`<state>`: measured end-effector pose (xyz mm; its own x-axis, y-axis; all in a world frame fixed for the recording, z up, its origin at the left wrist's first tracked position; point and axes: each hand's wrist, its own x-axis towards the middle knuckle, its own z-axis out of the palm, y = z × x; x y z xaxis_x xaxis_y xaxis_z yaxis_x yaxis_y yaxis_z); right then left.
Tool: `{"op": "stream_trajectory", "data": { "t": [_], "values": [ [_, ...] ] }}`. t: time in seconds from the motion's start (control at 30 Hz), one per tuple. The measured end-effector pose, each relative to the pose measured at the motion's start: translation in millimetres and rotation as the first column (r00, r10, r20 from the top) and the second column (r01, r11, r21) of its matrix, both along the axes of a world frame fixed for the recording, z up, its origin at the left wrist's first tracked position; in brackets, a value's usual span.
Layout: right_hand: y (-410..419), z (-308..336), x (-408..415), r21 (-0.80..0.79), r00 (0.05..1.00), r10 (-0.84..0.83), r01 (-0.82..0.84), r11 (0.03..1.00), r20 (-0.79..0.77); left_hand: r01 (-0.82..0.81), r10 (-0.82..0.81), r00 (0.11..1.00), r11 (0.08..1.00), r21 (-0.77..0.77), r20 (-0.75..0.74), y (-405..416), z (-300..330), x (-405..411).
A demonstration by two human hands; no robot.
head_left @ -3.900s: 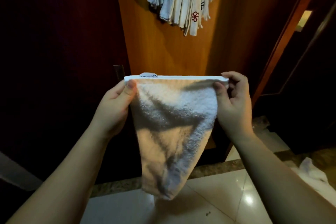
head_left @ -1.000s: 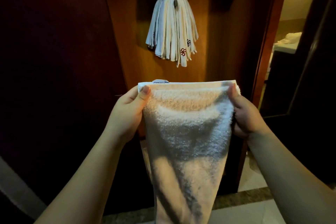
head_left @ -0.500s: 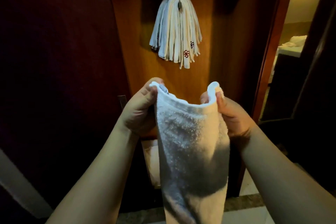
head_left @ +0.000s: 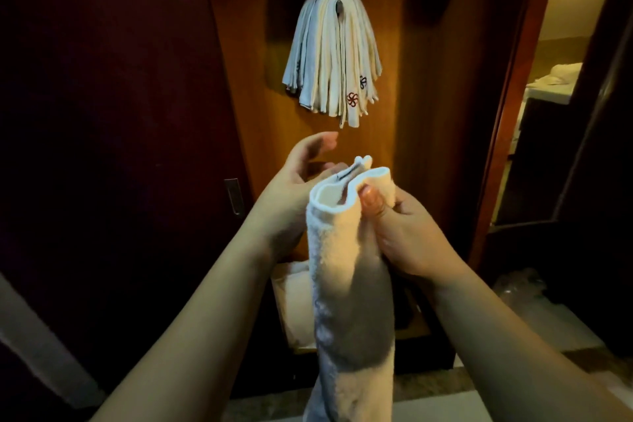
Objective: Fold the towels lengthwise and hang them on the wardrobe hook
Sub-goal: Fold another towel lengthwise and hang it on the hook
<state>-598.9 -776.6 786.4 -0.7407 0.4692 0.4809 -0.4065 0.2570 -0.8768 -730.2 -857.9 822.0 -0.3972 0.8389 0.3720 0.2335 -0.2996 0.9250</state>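
A white terry towel (head_left: 349, 277) hangs folded lengthwise in front of me, its top edges gathered together. My right hand (head_left: 400, 229) pinches that bunched top edge between thumb and fingers. My left hand (head_left: 294, 185) is beside the towel's left side with straight fingers, its palm facing the towel and gripping nothing. Above, a thick bundle of folded white towels (head_left: 334, 51) drapes over the wardrobe hook (head_left: 339, 5) on the wooden panel; two of them show small red flower marks.
A dark wardrobe door (head_left: 113, 147) with a small metal handle (head_left: 233, 197) stands at left. A low shelf holding pale towels (head_left: 291, 298) lies behind my hands. At right, an open doorway shows a counter with white towels (head_left: 561, 74). Pale floor tiles (head_left: 442, 408) lie below.
The towel, first held spread wide by both hands, was brought together edge to edge. My left hand let go and opened; my right hand now holds both gathered edges alone.
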Motion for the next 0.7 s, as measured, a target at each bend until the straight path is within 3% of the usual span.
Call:
{"op": "stream_trajectory", "data": {
  "t": [0.1, 0.2, 0.27, 0.33, 0.4, 0.47, 0.53, 0.7],
  "values": [
    [0, 2, -3, -0.031, 0.997, -0.039, 0.038, 0.999, -0.066, -0.107, 0.108, 0.994, 0.982, 0.158, 0.000, -13, 0, -2],
    [0, 5, -3, -0.046, 0.994, -0.065, 0.061, 0.997, -0.087, -0.006, 0.143, 0.932, 0.925, 0.379, -0.333, -37, 0, -8],
    [0, 5, -2, -0.028, 0.995, -0.060, 0.058, 0.998, -0.081, 0.015, 0.145, 0.792, 0.966, 0.256, -0.593, -49, 8, -12],
    [1, 6, 0, -0.015, 0.996, -0.046, 0.045, 0.999, -0.079, -0.103, 0.134, 0.600, 0.991, 0.090, -0.789, -56, 19, -16],
    [1, 7, 1, 0.028, 0.995, -0.043, 0.045, 0.999, -0.089, -0.215, 0.129, 0.415, 0.976, 0.041, -0.901, -56, 28, -21],
    [1, 8, 0, 0.106, 0.994, -0.067, 0.076, 0.992, -0.086, -0.235, 0.108, 0.311, 0.971, 0.033, -0.944, -53, 36, -25],
    [3, 6, -1, 0.153, 0.993, -0.088, 0.100, 0.983, -0.084, -0.208, 0.068, 0.318, 0.978, 0.000, -0.946, -52, 41, -28],
    [7, -3, -3, 0.129, 0.969, -0.198, 0.218, 0.967, -0.149, -0.187, 0.013, 0.445, 0.979, -0.079, -0.895, -49, 41, -17]
  ]
}}
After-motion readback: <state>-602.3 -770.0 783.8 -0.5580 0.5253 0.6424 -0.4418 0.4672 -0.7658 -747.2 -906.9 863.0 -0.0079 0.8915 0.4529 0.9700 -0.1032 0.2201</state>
